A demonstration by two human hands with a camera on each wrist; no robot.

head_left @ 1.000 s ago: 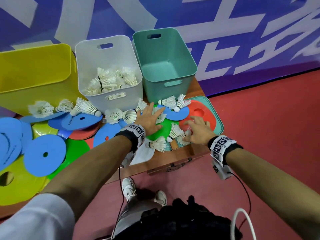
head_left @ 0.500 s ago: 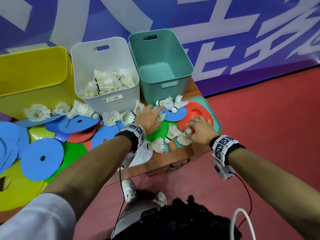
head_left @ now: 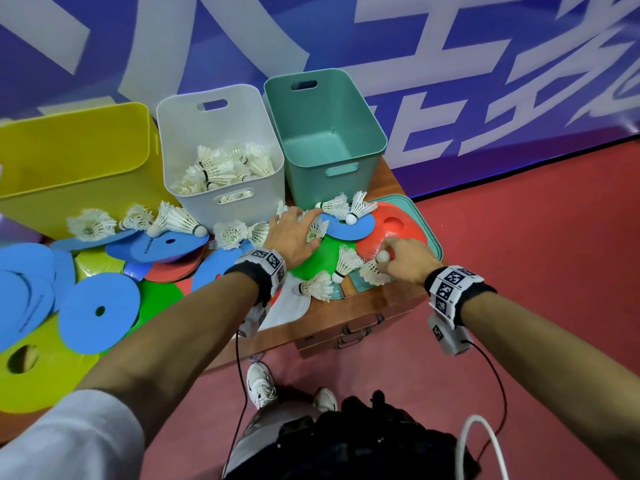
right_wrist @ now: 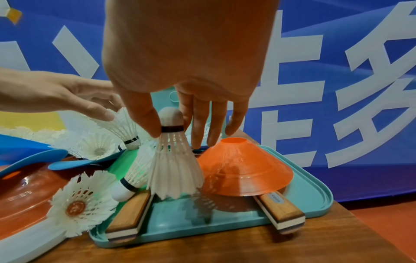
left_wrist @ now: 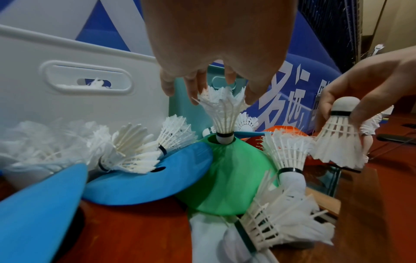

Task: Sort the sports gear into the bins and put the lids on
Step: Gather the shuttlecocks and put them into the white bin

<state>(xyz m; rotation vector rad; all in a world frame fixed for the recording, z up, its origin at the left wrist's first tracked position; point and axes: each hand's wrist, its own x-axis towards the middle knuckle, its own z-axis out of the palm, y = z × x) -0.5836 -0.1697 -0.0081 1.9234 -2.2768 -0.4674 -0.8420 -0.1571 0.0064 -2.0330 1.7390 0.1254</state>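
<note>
My left hand [head_left: 298, 233] [left_wrist: 211, 89] reaches down onto a white shuttlecock [left_wrist: 223, 117] that stands cork-down in the hole of a green cone [left_wrist: 225, 178]. Its thumb and fingertips curl round the feather rim. My right hand [head_left: 398, 258] [right_wrist: 171, 128] pinches another shuttlecock [right_wrist: 173, 163] by its cork, feathers down, over the teal lid [right_wrist: 303, 195]. A white bin [head_left: 221, 133] holds several shuttlecocks. The teal bin [head_left: 325, 133] is empty, and a yellow bin [head_left: 69, 161] stands at the left.
Loose shuttlecocks [head_left: 315, 289] and blue [head_left: 97, 313], green and red discs cover the wooden table [head_left: 391, 299]. An orange cone [right_wrist: 241, 167] and two wooden paddle handles [right_wrist: 128, 218] lie on the teal lid. The table's near edge drops to red floor.
Both hands stay almost in place. My left fingers have drawn in around the shuttlecock in the green cone. My right hand keeps its pinch on the cork.
</note>
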